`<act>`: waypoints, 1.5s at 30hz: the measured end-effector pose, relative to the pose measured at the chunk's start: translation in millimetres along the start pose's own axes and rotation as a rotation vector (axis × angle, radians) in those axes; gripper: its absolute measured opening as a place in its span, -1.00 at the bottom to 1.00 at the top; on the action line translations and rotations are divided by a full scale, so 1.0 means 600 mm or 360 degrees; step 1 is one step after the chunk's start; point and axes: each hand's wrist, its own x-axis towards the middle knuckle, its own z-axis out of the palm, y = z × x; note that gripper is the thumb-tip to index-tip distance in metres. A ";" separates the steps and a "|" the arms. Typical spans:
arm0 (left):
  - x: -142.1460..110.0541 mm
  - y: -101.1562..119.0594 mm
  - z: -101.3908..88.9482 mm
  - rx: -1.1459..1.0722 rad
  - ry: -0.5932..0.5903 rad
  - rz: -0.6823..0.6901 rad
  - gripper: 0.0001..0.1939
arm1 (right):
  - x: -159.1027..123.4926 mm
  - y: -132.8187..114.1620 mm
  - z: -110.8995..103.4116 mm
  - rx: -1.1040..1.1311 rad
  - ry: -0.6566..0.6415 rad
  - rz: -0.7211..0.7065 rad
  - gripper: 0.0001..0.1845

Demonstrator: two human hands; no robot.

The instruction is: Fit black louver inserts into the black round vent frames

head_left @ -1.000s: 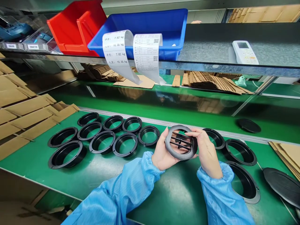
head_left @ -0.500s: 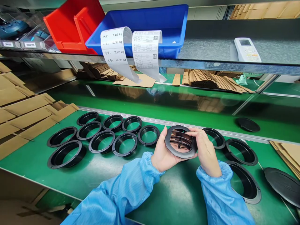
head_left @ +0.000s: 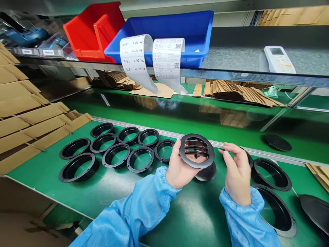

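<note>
Right hand now off the round black plastic louvred grille, which was gripped by both hands half a second ago.

Left hand alone grasping the grille by its left rim, holding it tilted above the green work mat; right hand released, fingers loosely spread just beside it. Black part below the grille partly hidden, hard to identify; row of black plastic rings lying left.
</note>
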 end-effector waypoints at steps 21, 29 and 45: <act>-0.009 -0.003 0.007 0.0354 -0.0210 0.0324 -0.47 | -0.066 0.015 0.063 0.0653 -0.0422 0.0664 -0.67; -0.008 -0.004 0.003 0.0372 -0.0217 0.0314 -0.49 | -0.066 0.025 0.059 0.0630 -0.0442 0.0651 -0.68; -0.002 0.008 -0.023 0.0316 -0.0204 0.0188 -0.26 | -0.009 -0.016 0.002 -0.0324 -0.0012 -0.0154 -0.78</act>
